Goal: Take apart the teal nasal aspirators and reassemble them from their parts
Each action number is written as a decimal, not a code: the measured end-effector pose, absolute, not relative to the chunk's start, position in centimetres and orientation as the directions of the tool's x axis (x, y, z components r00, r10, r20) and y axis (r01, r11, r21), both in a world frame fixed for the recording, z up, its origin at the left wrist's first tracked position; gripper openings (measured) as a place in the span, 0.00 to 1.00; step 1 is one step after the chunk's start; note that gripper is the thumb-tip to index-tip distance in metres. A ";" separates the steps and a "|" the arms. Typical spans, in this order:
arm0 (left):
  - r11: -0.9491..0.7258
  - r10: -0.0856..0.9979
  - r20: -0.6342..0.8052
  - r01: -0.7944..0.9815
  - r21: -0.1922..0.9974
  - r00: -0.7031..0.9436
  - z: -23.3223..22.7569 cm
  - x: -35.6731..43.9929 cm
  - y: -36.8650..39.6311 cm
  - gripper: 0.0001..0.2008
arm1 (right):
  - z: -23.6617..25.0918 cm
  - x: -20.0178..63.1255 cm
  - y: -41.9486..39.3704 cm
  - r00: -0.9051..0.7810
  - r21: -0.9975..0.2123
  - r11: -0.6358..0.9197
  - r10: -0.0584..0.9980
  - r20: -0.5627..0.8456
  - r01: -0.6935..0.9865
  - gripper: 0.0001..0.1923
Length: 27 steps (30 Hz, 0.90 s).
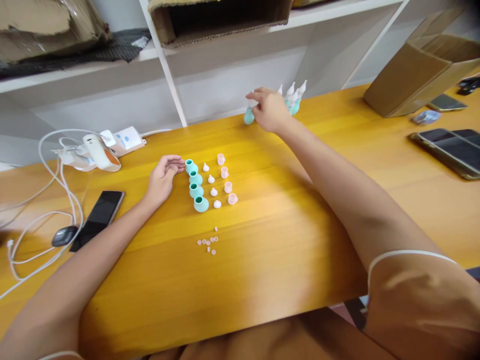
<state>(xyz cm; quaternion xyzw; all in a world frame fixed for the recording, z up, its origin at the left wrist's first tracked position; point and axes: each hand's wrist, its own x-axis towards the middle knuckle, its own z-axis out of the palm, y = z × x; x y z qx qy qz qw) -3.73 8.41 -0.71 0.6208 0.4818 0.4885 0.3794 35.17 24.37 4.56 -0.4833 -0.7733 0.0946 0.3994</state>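
My left hand (165,175) rests on the wooden table, its fingers stretched out beside a column of teal rubber bulbs (201,204) with open necks. Right of the bulbs runs a column of small white nozzle tips (213,192), then one of clear pinkish cups (228,187). Several tiny pale rings (208,243) lie scattered nearer to me. At the table's back, my right hand (270,109) has its fingers closed around the upper part of a teal bulb aspirator (249,117), which stands upright. Behind that hand stand several aspirators (296,104) with white pointed tips, partly hidden.
To the left lie white cables and chargers (99,152), a black phone (102,212) and a dark mouse-like object (65,236). A cardboard box (408,77) and phones (450,150) are on the right. White shelves with boxes (225,22) back the table.
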 end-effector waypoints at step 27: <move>-0.460 0.881 0.314 0.796 0.394 0.353 12.7 0.5 -1.6 0.13 | 14.4 23.4 3.7 -0.608 -0.412 0.853 0.519 0.600 0.321 0.15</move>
